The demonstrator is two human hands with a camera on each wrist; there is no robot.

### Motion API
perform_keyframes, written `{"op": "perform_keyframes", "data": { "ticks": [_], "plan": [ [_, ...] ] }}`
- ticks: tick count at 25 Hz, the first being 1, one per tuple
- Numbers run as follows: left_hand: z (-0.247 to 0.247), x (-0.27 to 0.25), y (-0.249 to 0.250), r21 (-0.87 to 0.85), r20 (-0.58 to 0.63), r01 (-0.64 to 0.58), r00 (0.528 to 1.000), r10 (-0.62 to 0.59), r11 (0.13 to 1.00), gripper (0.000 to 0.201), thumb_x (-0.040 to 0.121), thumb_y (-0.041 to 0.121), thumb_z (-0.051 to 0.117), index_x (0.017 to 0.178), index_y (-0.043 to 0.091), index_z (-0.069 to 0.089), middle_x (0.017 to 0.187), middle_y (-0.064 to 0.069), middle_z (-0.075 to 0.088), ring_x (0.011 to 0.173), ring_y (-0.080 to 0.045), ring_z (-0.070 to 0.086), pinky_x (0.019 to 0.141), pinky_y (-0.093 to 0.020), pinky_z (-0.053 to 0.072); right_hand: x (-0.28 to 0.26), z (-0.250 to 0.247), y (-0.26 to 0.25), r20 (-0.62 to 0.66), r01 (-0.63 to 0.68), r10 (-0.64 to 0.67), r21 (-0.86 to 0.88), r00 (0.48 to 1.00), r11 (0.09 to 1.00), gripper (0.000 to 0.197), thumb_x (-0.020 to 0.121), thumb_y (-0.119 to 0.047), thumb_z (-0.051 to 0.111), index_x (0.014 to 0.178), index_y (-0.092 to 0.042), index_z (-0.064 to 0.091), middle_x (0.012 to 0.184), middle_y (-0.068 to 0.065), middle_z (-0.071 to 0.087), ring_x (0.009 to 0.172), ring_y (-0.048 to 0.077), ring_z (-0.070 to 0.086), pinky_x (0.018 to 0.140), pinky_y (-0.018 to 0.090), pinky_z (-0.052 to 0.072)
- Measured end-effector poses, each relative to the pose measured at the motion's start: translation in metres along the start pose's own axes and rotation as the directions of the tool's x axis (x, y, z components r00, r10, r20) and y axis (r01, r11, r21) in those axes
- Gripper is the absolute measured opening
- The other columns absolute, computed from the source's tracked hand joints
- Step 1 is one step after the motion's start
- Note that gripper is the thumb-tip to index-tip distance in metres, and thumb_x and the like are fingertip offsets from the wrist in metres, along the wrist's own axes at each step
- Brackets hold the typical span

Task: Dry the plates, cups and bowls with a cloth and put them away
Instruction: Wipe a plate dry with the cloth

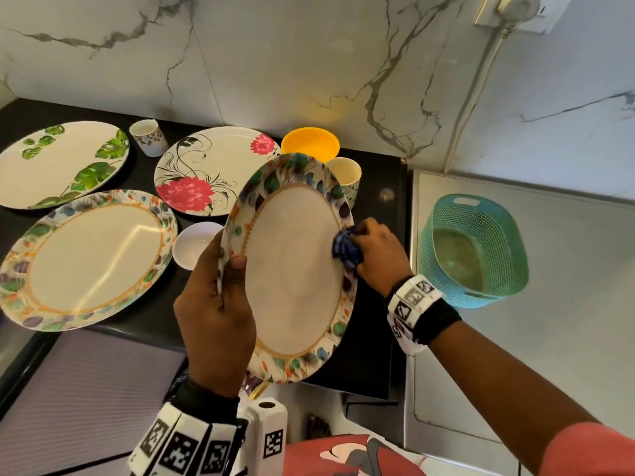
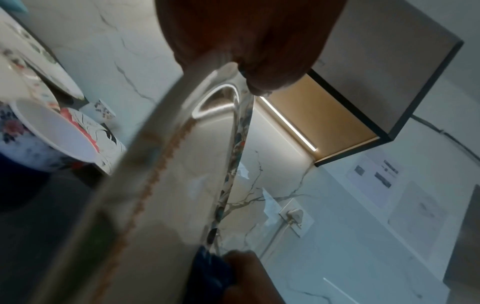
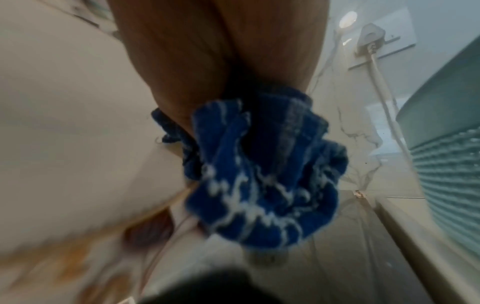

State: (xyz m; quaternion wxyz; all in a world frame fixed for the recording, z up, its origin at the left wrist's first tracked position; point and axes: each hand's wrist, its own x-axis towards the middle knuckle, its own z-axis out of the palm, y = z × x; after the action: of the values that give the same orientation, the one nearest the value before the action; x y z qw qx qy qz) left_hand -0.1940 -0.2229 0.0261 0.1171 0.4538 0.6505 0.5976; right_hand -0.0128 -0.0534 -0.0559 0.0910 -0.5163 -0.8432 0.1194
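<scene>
- Leftmost, well to the left of the held plate (image 1: 292, 266), a white plate with green leaves (image 1: 62, 163) is laid flat on the black counter (image 1: 374, 338).
- Below that one, still left of the held plate, a second plate with the same flowered rim (image 1: 86, 259) is laid flat.
- Behind and to the left of the held plate, a small patterned cup (image 1: 148, 136) is stood upright, and a plate with pink flowers (image 1: 206, 173) is laid beside it.
- Just left of the held plate, a small white bowl (image 1: 192, 243) is seen, partly hidden by the left hand (image 1: 216, 317).
- At its left rim the held plate is clamped by the left hand, thumb on the face and fingers behind, and is kept tilted above the counter.
- Behind the held plate's top edge, a yellow bowl (image 1: 310, 143) and a cream cup (image 1: 345, 175) are partly covered.
- At the held plate's right rim, a bunched blue cloth (image 1: 346, 247) is gripped in the curled fingers of the right hand (image 1: 378, 255) and is pressed against the plate.
- Well to the right of the held plate, a teal basket (image 1: 443, 231) is set on a steel surface (image 1: 549, 338).
</scene>
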Motion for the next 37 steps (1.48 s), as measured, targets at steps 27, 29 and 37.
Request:
{"op": "perform_keyframes", "data": {
  "ticks": [27, 29, 37],
  "plan": [
    [0.023, -0.021, 0.013, -0.252, -0.032, 0.086, 0.995, -0.097, 0.964, 0.05, 0.099, 0.04, 0.048, 0.133, 0.006, 0.057, 0.121, 0.013, 0.065, 0.115, -0.005, 0.061, 0.096, -0.027, 0.052, -0.103, -0.007, -0.027, 0.388, 0.268, -0.301, 0.138, 0.871, 0.953, 0.036, 0.087, -0.018, 0.06, 0.123, -0.016, 0.064, 0.127, 0.005, 0.052, 0.113, 0.024, 0.049, 0.095, 0.035, 0.045],
    [0.02, -0.019, 0.009, -0.284, -0.048, 0.101, 0.992, -0.12, 0.953, 0.059, 0.096, 0.052, 0.048, 0.134, 0.008, 0.058, 0.124, 0.011, 0.065, 0.117, -0.009, 0.061, 0.098, -0.031, 0.052, -0.12, -0.017, -0.053, 0.335, 0.335, -0.477, 0.402, 0.812, 0.852, 0.041, 0.086, -0.012, 0.061, 0.127, -0.015, 0.062, 0.132, 0.003, 0.05, 0.118, 0.019, 0.046, 0.1, 0.031, 0.043],
    [0.01, -0.021, 0.004, -0.354, -0.096, 0.177, 0.97, -0.224, 0.919, 0.04, 0.095, 0.033, 0.047, 0.131, 0.018, 0.057, 0.115, 0.022, 0.068, 0.113, -0.002, 0.061, 0.093, -0.026, 0.054, -0.119, -0.01, -0.04, 0.403, 0.311, -0.455, 0.374, 0.794, 0.874, 0.04, 0.089, -0.011, 0.06, 0.129, -0.016, 0.062, 0.133, 0.002, 0.05, 0.12, 0.018, 0.047, 0.103, 0.036, 0.041]
  ]
}}
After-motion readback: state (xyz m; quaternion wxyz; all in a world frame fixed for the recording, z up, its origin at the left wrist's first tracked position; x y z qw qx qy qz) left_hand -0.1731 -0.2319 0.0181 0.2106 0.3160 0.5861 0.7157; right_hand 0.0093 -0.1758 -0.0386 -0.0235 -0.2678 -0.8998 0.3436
